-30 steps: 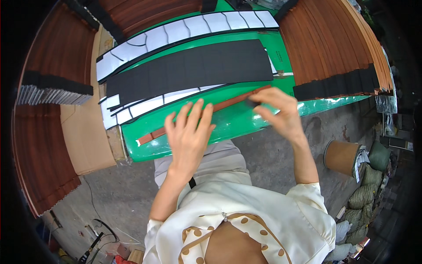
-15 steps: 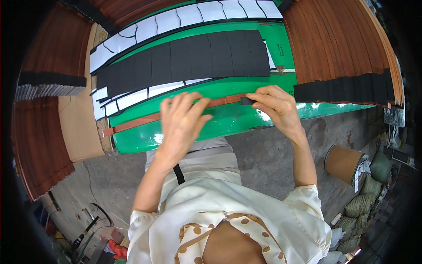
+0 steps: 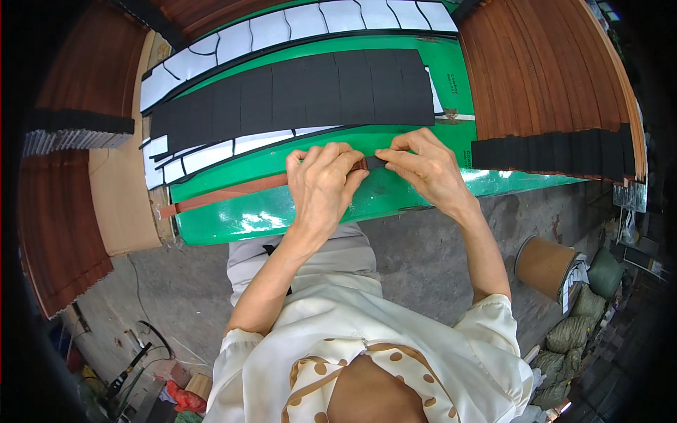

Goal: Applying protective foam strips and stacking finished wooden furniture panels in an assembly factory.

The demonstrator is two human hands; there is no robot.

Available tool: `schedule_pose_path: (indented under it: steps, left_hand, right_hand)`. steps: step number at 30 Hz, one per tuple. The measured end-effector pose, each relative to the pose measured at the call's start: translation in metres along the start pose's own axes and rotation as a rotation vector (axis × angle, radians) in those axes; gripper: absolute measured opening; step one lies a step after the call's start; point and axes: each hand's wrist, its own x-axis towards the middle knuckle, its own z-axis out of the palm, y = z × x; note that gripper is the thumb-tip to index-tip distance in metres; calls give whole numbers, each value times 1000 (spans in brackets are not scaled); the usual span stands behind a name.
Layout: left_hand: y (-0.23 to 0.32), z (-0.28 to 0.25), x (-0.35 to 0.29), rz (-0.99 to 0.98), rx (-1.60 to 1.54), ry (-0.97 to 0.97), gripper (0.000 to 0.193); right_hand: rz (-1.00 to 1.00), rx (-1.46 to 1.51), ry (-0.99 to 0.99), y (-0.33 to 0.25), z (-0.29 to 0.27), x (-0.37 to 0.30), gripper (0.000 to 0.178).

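Observation:
A narrow reddish-brown strip (image 3: 236, 190) lies along the front of the green tabletop, its left end reaching the table's edge. My left hand (image 3: 323, 182) is closed on its right end, thumb and fingers pinching it. Between my two hands shows a small black piece (image 3: 375, 163) at that end of the strip. My right hand (image 3: 427, 169) pinches the black piece's right side between thumb and forefinger. Just beyond my hands lies a black sheet (image 3: 296, 92) divided by thin cut lines into several pieces.
White sheets with black lines (image 3: 303, 25) lie behind and under the black sheet on the green table (image 3: 268, 218). Stacks of brown black-ended slats flank it at right (image 3: 543, 70) and left (image 3: 92, 70). A brown drum (image 3: 544, 261) and bundled sacks (image 3: 570, 331) stand on the floor at right.
My left hand has slid right along the strip and closed on its right end. My right hand has shifted slightly left, bringing the black piece close to my left fingers.

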Motion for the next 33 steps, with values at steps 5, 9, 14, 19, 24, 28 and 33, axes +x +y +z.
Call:
schedule_pose_path:
  steps: [5,9,14,19,24,28,33]
  left_hand:
    - [-1,0,0,-16,-2,-10,21]
    - [-2,1,0,-15,-4,-5,21]
    - [-1,-2,2,-18,-10,-24,22]
    - [0,-6,2,-22,-93,-38,23]
    - [0,-4,2,-5,-84,-10,22]
    - [1,-4,1,-11,-72,-6,22]
    - [0,-3,0,5,-69,-1,20]
  right_hand:
    - [3,5,-5,-3,2,2,24]
    - [1,-4,-13,-2,2,4,24]
    - [8,-12,-13,-1,3,5,24]
    - [12,-16,-15,-2,3,6,23]
    - [-1,-35,-3,-4,2,5,23]
    - [-4,-28,9,-3,5,3,23]
    - [-16,-33,37,-2,8,0,22]
